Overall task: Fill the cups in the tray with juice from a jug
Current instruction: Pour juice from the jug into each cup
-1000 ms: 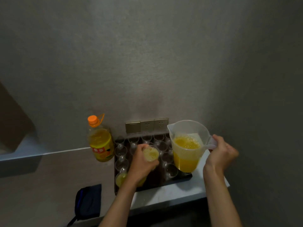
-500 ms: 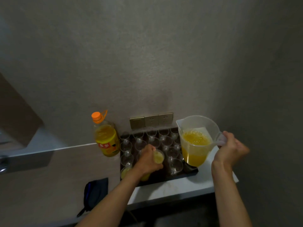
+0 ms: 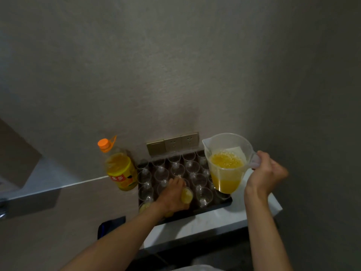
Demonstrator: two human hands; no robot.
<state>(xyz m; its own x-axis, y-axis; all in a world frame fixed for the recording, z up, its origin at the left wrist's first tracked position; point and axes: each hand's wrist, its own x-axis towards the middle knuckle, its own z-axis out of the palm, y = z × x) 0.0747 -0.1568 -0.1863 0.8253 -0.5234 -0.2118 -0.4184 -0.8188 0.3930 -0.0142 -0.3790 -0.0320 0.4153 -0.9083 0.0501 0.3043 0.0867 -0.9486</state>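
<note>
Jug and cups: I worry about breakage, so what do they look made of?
The jug looks like clear, slightly frosted plastic: the juice level shows through its thin wall, and the spout is moulded. The cups look like thin clear plastic, glossy, with the dark tray visible through them. Glass cannot be ruled out.

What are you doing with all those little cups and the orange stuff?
Someone is filling cups with juice. The right hand holds a clear jug of orange juice by its handle, above the right side of a dark tray. The left hand grips a filled cup low over the tray. Another filled cup sits at the tray's front left corner. Most of the other cups look empty. A juice bottle with an orange cap stands left of the tray.
</note>
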